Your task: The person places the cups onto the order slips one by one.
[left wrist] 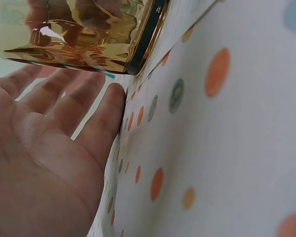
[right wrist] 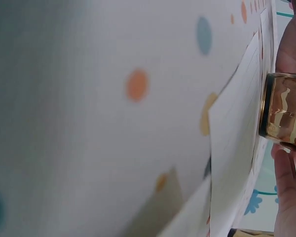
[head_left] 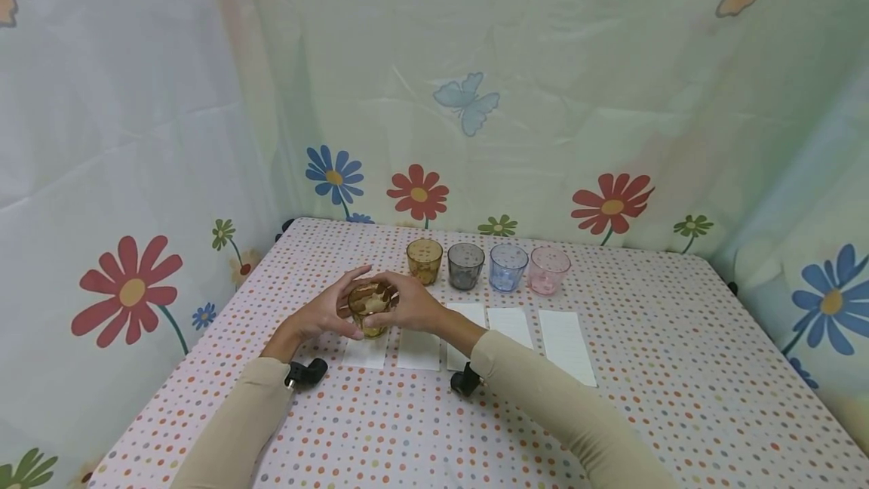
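Note:
An amber glass (head_left: 370, 300) stands upright between both hands over the leftmost white paper slip (head_left: 364, 355). My right hand (head_left: 416, 306) curves round its right side, fingers at the far rim and thumb in front. On the other side, my left hand (head_left: 322, 309) surrounds the glass loosely; in the left wrist view the fingers of the left hand (left wrist: 54, 118) are straight and spread beside the amber glass (left wrist: 84, 34). The right wrist view shows the amber glass (right wrist: 286, 112) close to the paper, with fingers (right wrist: 284, 173) of the right hand beside it.
Behind the hands stand another amber glass (head_left: 424, 262), a grey glass (head_left: 465, 266), a blue glass (head_left: 508, 268) and a pink glass (head_left: 548, 272) in a row. More white paper slips (head_left: 568, 345) lie in front of them on the dotted tablecloth (head_left: 380, 429). Printed curtains (head_left: 529, 59) enclose the table.

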Available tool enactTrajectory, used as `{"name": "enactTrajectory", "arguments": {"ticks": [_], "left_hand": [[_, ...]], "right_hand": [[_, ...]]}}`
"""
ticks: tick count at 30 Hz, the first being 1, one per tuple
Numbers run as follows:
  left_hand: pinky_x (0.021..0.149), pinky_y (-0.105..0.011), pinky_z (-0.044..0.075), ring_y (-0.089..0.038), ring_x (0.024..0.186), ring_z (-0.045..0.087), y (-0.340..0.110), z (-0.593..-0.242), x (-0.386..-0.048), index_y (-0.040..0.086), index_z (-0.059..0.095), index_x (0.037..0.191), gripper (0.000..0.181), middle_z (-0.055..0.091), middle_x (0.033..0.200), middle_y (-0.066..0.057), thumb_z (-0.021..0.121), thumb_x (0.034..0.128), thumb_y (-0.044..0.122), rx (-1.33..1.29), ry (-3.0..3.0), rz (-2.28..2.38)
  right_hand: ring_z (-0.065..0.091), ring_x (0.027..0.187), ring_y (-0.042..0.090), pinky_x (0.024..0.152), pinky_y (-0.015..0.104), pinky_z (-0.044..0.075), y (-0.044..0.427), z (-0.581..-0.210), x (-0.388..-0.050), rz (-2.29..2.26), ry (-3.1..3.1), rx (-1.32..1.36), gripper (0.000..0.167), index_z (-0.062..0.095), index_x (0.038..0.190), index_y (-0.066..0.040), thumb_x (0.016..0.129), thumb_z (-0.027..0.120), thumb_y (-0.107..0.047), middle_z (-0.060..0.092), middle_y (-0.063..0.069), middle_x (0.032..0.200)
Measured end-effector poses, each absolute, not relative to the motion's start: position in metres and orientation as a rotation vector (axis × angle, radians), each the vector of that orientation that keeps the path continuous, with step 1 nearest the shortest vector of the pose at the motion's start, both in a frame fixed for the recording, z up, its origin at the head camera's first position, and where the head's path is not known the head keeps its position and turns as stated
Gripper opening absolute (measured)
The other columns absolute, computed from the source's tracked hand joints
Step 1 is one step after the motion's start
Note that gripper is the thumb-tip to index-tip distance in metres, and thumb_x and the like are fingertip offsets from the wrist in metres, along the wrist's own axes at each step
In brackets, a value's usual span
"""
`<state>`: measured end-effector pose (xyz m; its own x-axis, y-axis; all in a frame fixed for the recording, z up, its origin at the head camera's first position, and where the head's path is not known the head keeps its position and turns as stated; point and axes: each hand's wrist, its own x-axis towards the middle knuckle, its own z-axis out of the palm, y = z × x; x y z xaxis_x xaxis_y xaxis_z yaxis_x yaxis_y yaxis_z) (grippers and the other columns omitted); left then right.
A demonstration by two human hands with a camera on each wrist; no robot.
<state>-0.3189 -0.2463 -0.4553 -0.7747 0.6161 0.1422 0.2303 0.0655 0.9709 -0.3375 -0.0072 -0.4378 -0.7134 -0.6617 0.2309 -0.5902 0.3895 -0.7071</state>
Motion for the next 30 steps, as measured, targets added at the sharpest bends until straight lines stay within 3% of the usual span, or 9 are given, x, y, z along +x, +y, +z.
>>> {"name": "enactTrajectory", "arguments": {"ticks": [4,11,16,24,30], "left_hand": [[0.112,-0.062,0.035,-0.044,0.146,0.033,-0.246,-0.453,-0.318,0.012,0.011,0.164,0.115,0.033,0.16,-0.022,0.085,0.0753,0.009,0.84,2.086,1.746],[0.107,-0.048,0.046,-0.039,0.14,0.043,-0.242,-0.452,-0.316,0.008,0.019,0.161,0.106,0.039,0.156,-0.024,0.083,0.077,0.004,0.87,2.09,1.748],[0.108,-0.054,0.044,-0.03,0.134,0.051,-0.236,-0.453,-0.317,0.002,0.027,0.157,0.098,0.044,0.153,-0.023,0.083,0.0763,0.003,0.915,2.109,1.749],[0.11,-0.052,0.042,-0.046,0.134,0.047,-0.232,-0.455,-0.316,0.005,0.037,0.152,0.089,0.051,0.145,-0.024,0.084,0.0772,0.007,0.956,2.162,1.741],[0.106,-0.044,0.047,-0.039,0.13,0.053,-0.232,-0.456,-0.315,0.002,0.04,0.148,0.079,0.054,0.141,-0.025,0.082,0.0811,0.009,0.961,2.2,1.714]], "right_hand": [[0.062,0.109,0.018,0.086,0.028,0.054,-0.004,-0.436,-0.337,-1.245,2.567,-1.12,0.079,0.05,0.148,-0.01,0.083,0.084,-0.039,0.063,0.006,0.128],[0.061,0.112,0.025,0.096,0.041,0.053,-0.001,-0.432,-0.334,-1.397,2.577,-1.141,0.065,0.052,0.143,-0.002,0.091,0.076,-0.032,0.063,0.015,0.126],[0.063,0.108,0.03,0.094,0.042,0.054,0.002,-0.431,-0.333,-1.469,2.669,-1.131,0.057,0.057,0.137,-0.001,0.091,0.077,-0.03,0.063,0.015,0.12],[0.064,0.104,0.028,0.087,0.044,0.057,0.006,-0.433,-0.34,-1.576,2.85,-1.244,0.046,0.062,0.124,-0.002,0.09,0.078,-0.029,0.067,0.014,0.115],[0.064,0.098,0.031,0.083,0.049,0.056,0.009,-0.434,-0.346,-1.68,2.964,-1.334,0.042,0.064,0.115,0.0,0.087,0.08,-0.026,0.066,0.017,0.108]]}}
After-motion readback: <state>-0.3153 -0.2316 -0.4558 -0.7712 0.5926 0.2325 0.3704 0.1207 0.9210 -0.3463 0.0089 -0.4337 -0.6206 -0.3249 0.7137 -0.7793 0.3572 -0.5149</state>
